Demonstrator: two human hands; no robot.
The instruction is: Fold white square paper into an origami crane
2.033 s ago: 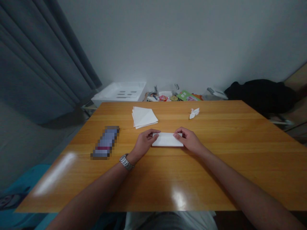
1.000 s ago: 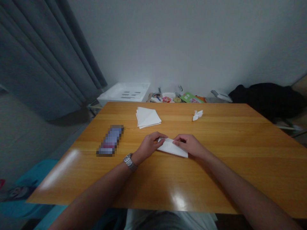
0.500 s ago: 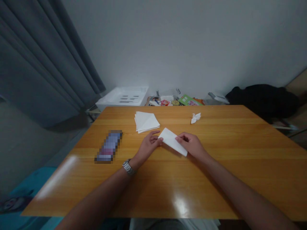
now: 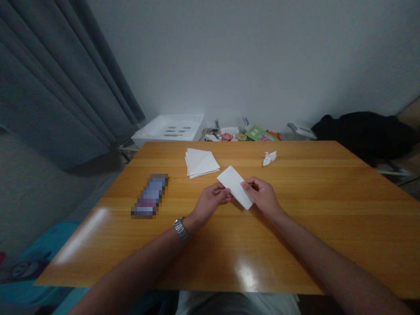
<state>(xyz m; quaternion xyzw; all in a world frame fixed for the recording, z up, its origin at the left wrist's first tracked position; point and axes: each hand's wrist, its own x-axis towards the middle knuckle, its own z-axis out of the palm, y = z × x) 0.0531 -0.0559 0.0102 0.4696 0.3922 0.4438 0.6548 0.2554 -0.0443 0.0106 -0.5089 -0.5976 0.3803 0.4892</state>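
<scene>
A folded white sheet of paper (image 4: 235,185), now a slim rectangle, is held slanted above the wooden table. My right hand (image 4: 262,194) pinches its right long edge, thumb on top. At the opposite edge, my left hand (image 4: 213,200) has its thumb and fingers closed on the paper's lower left side; a metal-banded watch (image 4: 181,229) is on that wrist. Beyond the left hand lies a small stack of white paper sheets (image 4: 201,162). A little folded paper bird (image 4: 269,158) rests farther back on the right.
On the left of the wooden table (image 4: 295,253) lies a phone (image 4: 150,196), its screen blurred out. Behind the far edge are a white plastic tray (image 4: 170,127), a green booklet (image 4: 260,134), small packets and a black cloth heap (image 4: 364,135). A grey curtain (image 4: 65,78) hangs at left.
The folded paper has turned to a steeper slant. My left hand has slid down along its left edge and drawn its fingers in; my right hand keeps its pinch.
</scene>
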